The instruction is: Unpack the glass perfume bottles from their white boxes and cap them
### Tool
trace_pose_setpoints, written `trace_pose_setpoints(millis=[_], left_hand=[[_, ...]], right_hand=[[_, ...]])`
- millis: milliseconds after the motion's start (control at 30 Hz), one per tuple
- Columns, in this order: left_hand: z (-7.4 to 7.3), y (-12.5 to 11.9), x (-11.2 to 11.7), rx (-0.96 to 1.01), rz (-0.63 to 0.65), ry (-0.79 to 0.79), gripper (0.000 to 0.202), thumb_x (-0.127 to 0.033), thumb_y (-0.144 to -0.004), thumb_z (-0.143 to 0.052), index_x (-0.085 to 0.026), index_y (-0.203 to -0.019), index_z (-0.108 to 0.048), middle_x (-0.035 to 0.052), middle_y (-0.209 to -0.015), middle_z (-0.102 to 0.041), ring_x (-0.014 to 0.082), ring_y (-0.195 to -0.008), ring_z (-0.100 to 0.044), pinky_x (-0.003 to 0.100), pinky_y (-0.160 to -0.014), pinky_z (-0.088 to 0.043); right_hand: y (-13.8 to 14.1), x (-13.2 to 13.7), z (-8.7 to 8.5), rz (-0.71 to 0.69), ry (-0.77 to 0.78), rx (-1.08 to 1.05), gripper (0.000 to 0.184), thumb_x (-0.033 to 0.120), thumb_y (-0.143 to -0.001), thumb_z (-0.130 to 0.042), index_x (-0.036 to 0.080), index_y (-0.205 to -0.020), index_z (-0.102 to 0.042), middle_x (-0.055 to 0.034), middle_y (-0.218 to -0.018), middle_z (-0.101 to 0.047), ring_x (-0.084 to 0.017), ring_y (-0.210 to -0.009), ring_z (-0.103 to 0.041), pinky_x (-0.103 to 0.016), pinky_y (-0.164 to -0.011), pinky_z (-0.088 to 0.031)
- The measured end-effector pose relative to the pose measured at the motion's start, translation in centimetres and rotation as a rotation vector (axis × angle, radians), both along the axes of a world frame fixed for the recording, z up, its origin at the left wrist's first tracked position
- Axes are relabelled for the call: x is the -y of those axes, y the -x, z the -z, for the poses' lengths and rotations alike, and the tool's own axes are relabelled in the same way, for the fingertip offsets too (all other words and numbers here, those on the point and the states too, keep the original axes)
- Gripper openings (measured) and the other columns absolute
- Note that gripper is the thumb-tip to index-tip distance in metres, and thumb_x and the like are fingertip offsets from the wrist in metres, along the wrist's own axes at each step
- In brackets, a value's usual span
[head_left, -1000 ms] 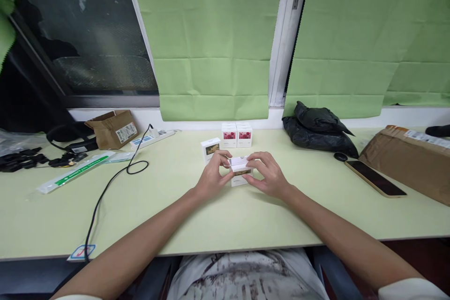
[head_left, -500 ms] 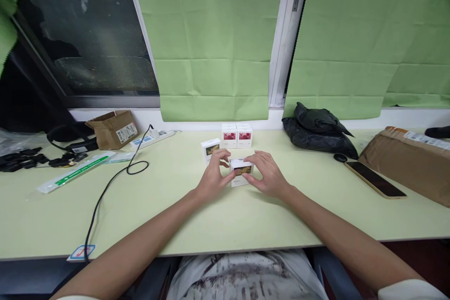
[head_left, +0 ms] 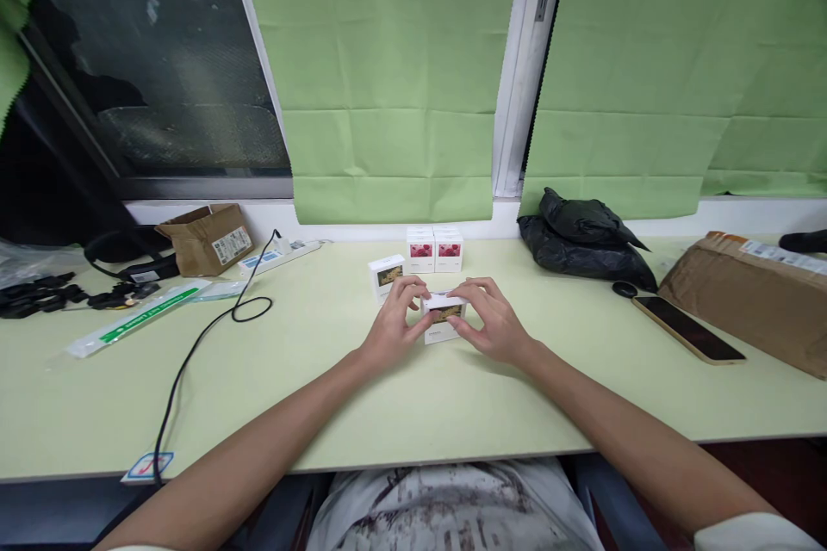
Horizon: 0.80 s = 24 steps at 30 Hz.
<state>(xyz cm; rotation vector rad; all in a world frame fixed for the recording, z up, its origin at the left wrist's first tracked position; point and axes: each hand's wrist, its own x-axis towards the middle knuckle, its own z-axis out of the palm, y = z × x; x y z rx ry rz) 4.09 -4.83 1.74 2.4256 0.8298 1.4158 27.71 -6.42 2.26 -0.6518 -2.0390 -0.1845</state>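
A small white cardboard box (head_left: 443,329) with a dark and yellow picture on its front stands upright on the table, between my two hands. My left hand (head_left: 395,323) grips its left side, thumb against the front and fingers curled at the top edge. From the right, my right hand (head_left: 492,323) holds it the same way, with the thumb on the front. A similar white box (head_left: 387,277) stands just behind my left fingers, partly covered by them. Farther back, white boxes with pink-red pictures (head_left: 435,251) stand packed side by side.
On the right lie a black plastic bag (head_left: 581,241), a phone (head_left: 688,331), a round black cap (head_left: 624,289) and a brown parcel (head_left: 743,301). At left are an open carton (head_left: 207,239), a power strip (head_left: 281,253), a black cable (head_left: 194,348) and a plastic sleeve (head_left: 139,318).
Almost nothing differs. My fingers have shifted slightly at the top edge of the box, which stays in the same place between my hands.
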Motion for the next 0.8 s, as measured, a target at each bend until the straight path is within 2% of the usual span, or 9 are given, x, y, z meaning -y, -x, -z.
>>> trace_pose_setpoints(millis=[167, 267, 333, 400, 533, 667, 733, 800], left_hand=[[0.12, 0.10, -0.18, -0.023, -0.007, -0.004, 0.024, -0.025, -0.099, -0.065, -0.028, -0.121, -0.056, 0.0089, -0.131, -0.051, 0.0218, -0.115, -0.056, 0.038, -0.086, -0.057], [0.17, 0.12, -0.12, -0.034, -0.018, 0.003, 0.024, -0.027, -0.099, -0.065, -0.027, -0.121, -0.055, 0.0091, -0.132, -0.052, 0.0220, -0.116, -0.056, 0.037, -0.085, -0.057], [0.17, 0.12, 0.00, -0.041, -0.030, 0.016, 0.022, -0.028, -0.100, -0.065, -0.027, -0.119, -0.055, 0.0091, -0.133, -0.052, 0.0219, -0.116, -0.056, 0.037, -0.084, -0.057], [0.15, 0.14, 0.07, -0.049, -0.044, 0.024, 0.019, -0.029, -0.100, -0.065, -0.027, -0.117, -0.056, 0.0092, -0.133, -0.052, 0.0215, -0.114, -0.057, 0.037, -0.084, -0.057], [0.03, 0.35, -0.10, -0.081, -0.066, -0.056, 0.016, -0.029, -0.100, -0.065, -0.026, -0.114, -0.057, 0.0099, -0.131, -0.053, 0.0215, -0.110, -0.059, 0.036, -0.082, -0.057], [-0.06, 0.66, -0.33, -0.138, -0.052, -0.223, 0.012, -0.026, -0.098, -0.067, -0.024, -0.107, -0.058, 0.0106, -0.128, -0.055, 0.0237, -0.116, -0.061, 0.040, -0.093, -0.056], [-0.03, 0.72, -0.29, -0.158, -0.029, -0.229, 0.013, -0.026, -0.098, -0.067, -0.024, -0.107, -0.057, 0.0106, -0.127, -0.057, 0.0232, -0.115, -0.063, 0.038, -0.092, -0.056], [0.02, 0.70, -0.20, -0.163, -0.005, -0.206, 0.013, -0.027, -0.099, -0.066, -0.024, -0.106, -0.056, 0.0101, -0.124, -0.059, 0.0226, -0.113, -0.064, 0.037, -0.089, -0.057]], right_hand=[[0.07, 0.08, -0.24, -0.017, 0.006, -0.024, 0.037, 0.027, -0.097, -0.065, 0.029, -0.133, -0.057, -0.0081, -0.115, -0.072, -0.033, -0.117, -0.060, -0.054, -0.098, -0.053], [0.04, 0.11, -0.36, 0.088, 0.058, -0.146, 0.038, 0.034, -0.096, -0.067, 0.027, -0.132, -0.056, -0.0119, -0.123, -0.065, -0.033, -0.119, -0.059, -0.055, -0.100, -0.051], [-0.04, 0.01, -0.26, 0.179, 0.134, -0.254, 0.042, 0.040, -0.095, -0.068, 0.026, -0.132, -0.055, -0.0126, -0.120, -0.063, -0.033, -0.116, -0.059, -0.055, -0.099, -0.051], [-0.12, -0.15, -0.04, 0.206, 0.199, -0.309, 0.046, 0.044, -0.094, -0.070, 0.026, -0.132, -0.053, -0.0107, -0.114, -0.064, -0.032, -0.112, -0.060, -0.054, -0.098, -0.052], [-0.02, -0.28, 0.42, 0.133, 0.208, -0.246, 0.049, 0.043, -0.093, -0.073, 0.028, -0.134, -0.051, -0.0083, -0.115, -0.068, -0.031, -0.115, -0.061, -0.052, -0.102, -0.050], [0.19, -0.08, 0.51, 0.076, 0.181, -0.216, 0.051, 0.042, -0.093, -0.073, 0.029, -0.137, -0.050, -0.0072, -0.111, -0.071, -0.030, -0.115, -0.064, -0.050, -0.102, -0.052], [0.12, -0.06, 0.49, 0.042, 0.190, -0.211, 0.047, 0.042, -0.096, -0.070, 0.028, -0.137, -0.052, -0.0083, -0.113, -0.070, -0.029, -0.111, -0.067, -0.048, -0.097, -0.055], [-0.03, -0.10, 0.46, 0.025, 0.190, -0.206, 0.034, 0.039, -0.101, -0.062, 0.028, -0.132, -0.054, -0.0090, -0.113, -0.070, -0.028, -0.106, -0.068, -0.045, -0.092, -0.056]])
